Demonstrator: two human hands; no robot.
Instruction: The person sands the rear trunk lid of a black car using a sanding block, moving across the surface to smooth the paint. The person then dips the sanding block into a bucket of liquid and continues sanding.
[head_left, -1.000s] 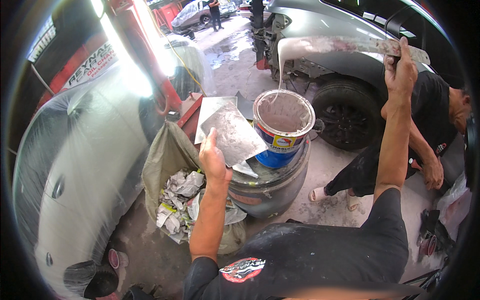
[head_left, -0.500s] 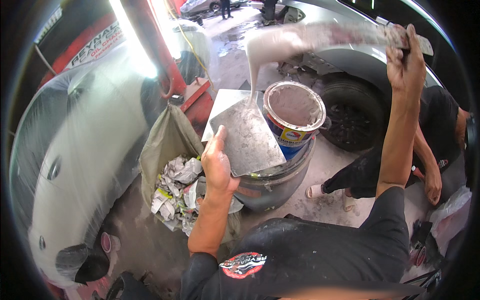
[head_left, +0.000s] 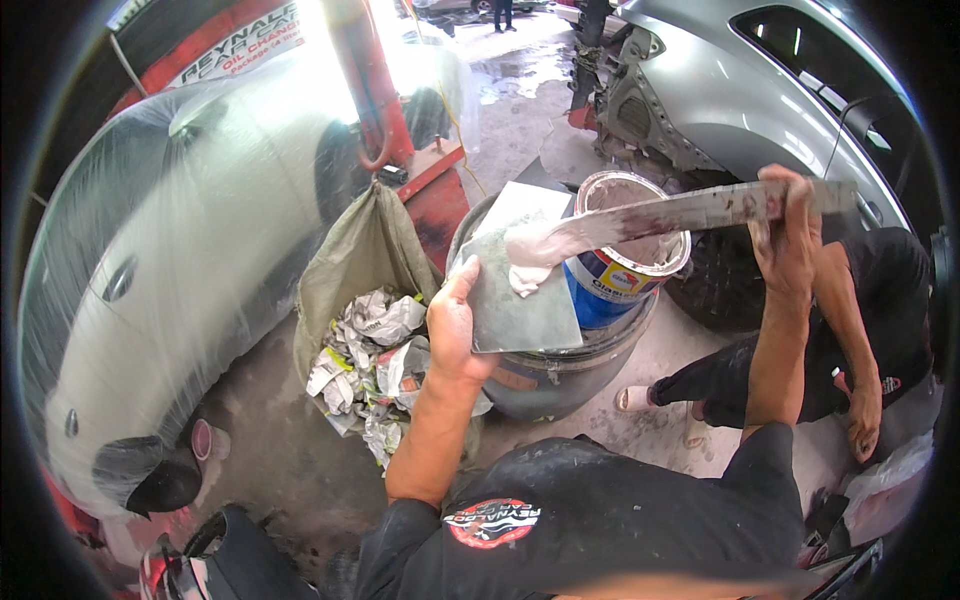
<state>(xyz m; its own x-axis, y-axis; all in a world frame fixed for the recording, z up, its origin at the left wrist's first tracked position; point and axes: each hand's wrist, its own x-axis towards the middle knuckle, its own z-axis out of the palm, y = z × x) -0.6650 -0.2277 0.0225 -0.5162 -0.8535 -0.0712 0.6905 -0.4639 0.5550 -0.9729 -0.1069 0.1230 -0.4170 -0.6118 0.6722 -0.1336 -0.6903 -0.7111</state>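
My left hand grips the edge of a flat grey plate, with the thumb lying over its top. A lump of pale pinkish putty sits on the upper part of this plate. My right hand is wrapped around one end of a long, flat, stained mixing stick. The stick's putty-covered tip is at the lump. Beneath the stick stands an open blue-and-white can, its rim and inside coated with the same putty. A white sheet lies behind the plate, beside the can.
Under the can is a dark drum. Left of it, a cloth sack holds crumpled paper. A plastic-covered car fills the left; a silver car stands at the right. Another person's hand hangs at the far right.
My right hand has lowered the stick, bringing its tip down to the plate. The stringy putty hanging from it now lies as a lump there. The whole view has shifted slightly.
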